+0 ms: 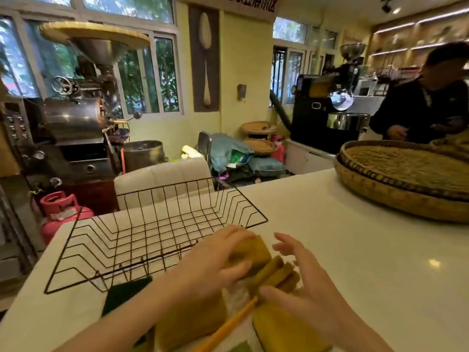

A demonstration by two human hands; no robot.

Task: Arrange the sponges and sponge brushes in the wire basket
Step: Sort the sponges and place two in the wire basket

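A black wire basket (152, 229) with nothing in it stands on the white table, just beyond my hands. My left hand (215, 260) grips a yellow sponge (253, 250) at the top of a row of upright yellow sponges (279, 275). My right hand (302, 283) rests against the right side of that row, fingers spread. A sponge brush with an orange handle (228, 326) lies across more yellow sponges (284, 331) near the bottom edge. A dark green scouring pad (124, 293) lies under my left forearm.
A large woven tray (406, 179) sits at the table's far right. Another person in dark clothes (426, 105) stands behind it. A white chair back (162, 179) is beyond the basket, with a pink gas cylinder (61, 212) and roasting machines to the left.
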